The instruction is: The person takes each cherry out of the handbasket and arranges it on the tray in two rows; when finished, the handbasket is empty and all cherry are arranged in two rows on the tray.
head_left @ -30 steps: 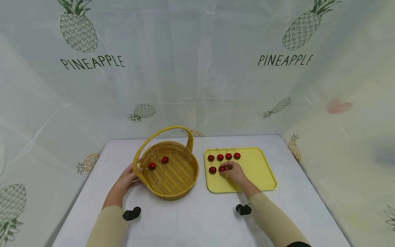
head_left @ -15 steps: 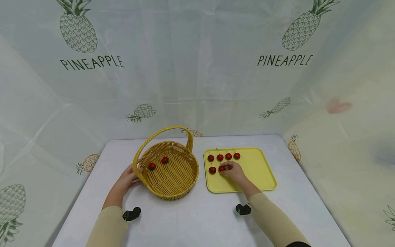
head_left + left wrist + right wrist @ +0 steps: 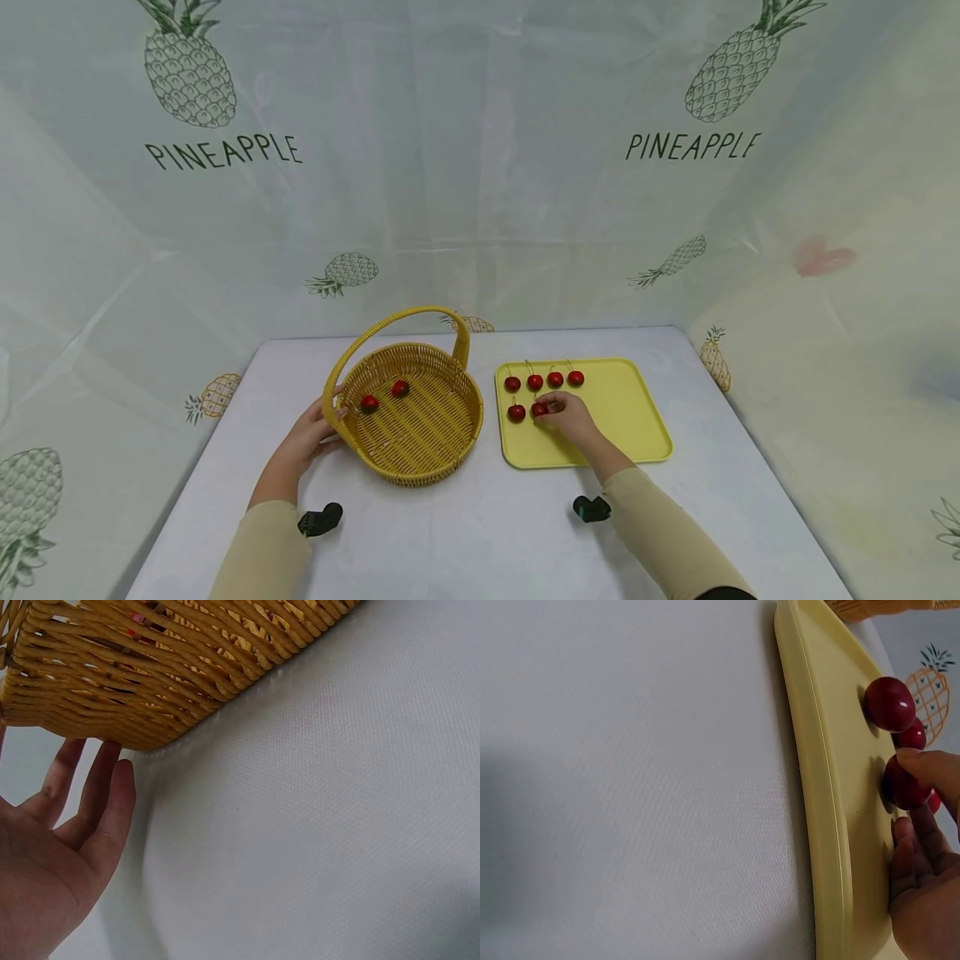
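Observation:
My left hand (image 3: 307, 433) holds the left side of a yellow wicker basket (image 3: 420, 446), at the foot of its arched handle. Seen from the left wrist, its fingers (image 3: 112, 817) spread against the outside of the weave. Two red cherries (image 3: 401, 388) lie inside the basket. Over a yellow tray (image 3: 622, 417), my right hand (image 3: 573, 419) pinches a cherry (image 3: 906, 784) between thumb and fingers; the cherry sits at or just above the tray surface. Beside it lies another cherry (image 3: 516, 413), and several stemmed cherries (image 3: 555, 379) form a row behind.
Basket and tray stand side by side on a white-covered table (image 3: 450, 542), with a narrow gap between them. A pineapple-printed curtain (image 3: 480, 208) rises behind the table and along its sides. Black wrist devices (image 3: 321, 519) show by both sleeves.

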Demonstrator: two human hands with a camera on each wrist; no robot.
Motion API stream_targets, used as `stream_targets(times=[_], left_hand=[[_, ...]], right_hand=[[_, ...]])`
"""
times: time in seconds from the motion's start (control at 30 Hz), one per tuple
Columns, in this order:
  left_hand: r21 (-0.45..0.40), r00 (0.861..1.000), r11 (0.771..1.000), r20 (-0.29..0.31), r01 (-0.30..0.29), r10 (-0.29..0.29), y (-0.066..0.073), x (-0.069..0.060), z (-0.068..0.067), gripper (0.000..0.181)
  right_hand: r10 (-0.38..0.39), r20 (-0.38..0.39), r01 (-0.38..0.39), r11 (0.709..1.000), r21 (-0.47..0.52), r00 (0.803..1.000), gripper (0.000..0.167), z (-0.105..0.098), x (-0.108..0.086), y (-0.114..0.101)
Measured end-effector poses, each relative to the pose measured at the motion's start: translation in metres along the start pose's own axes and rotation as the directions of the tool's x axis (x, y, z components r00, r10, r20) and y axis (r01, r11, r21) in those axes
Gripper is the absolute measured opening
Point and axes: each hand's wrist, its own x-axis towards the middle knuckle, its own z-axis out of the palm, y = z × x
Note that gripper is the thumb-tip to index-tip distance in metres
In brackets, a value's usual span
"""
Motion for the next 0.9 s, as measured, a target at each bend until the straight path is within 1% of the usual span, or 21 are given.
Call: stream_targets(times=[0.33, 0.43, 0.5, 0.57, 0.67, 0.73, 0.8, 0.9], left_hand=[[0.012, 1.000, 1.000, -0.001, 0.000, 0.000, 0.002, -0.002, 0.002, 0.065], [0.005, 1.000, 1.000, -0.001, 0.000, 0.000, 0.002, -0.002, 0.001, 0.064], [0.002, 1.000, 1.000, 0.000, -0.002, 0.002, 0.002, -0.002, 0.001, 0.064], [-0.006, 1.000, 1.000, 0.009, 0.002, -0.002, 0.005, -0.004, 0.002, 0.064], [-0.004, 1.000, 1.000, 0.014, 0.003, -0.003, 0.007, -0.005, 0.003, 0.064], [-0.003, 1.000, 1.000, 0.015, 0.002, -0.002, 0.008, -0.006, 0.003, 0.065], [0.001, 1.000, 1.000, 0.007, -0.003, 0.003, 0.004, -0.004, 0.003, 0.065], [0.002, 1.000, 1.000, 0.005, -0.007, 0.007, 0.003, -0.004, 0.002, 0.066]], right_hand=[[-0.006, 0.022, 0.007, 1.000, -0.022, 1.000, 0.026, -0.004, 0.002, -0.003], [-0.012, 0.023, 0.013, 1.000, -0.021, 1.000, 0.027, -0.008, 0.003, -0.009], [-0.017, 0.025, 0.018, 1.000, -0.012, 1.000, 0.029, -0.011, 0.002, -0.016], [-0.021, 0.029, 0.022, 1.000, -0.007, 0.999, 0.030, -0.013, 0.001, -0.027], [-0.047, 0.048, 0.047, 0.999, 0.010, 0.998, 0.032, -0.012, -0.002, -0.043], [-0.073, 0.060, 0.072, 0.997, 0.012, 0.996, 0.032, -0.009, -0.004, -0.053], [-0.098, 0.076, 0.097, 0.995, 0.017, 0.992, 0.032, -0.004, -0.006, -0.061], [-0.116, 0.102, 0.114, 0.993, 0.027, 0.988, 0.032, 0.004, -0.009, -0.072]])
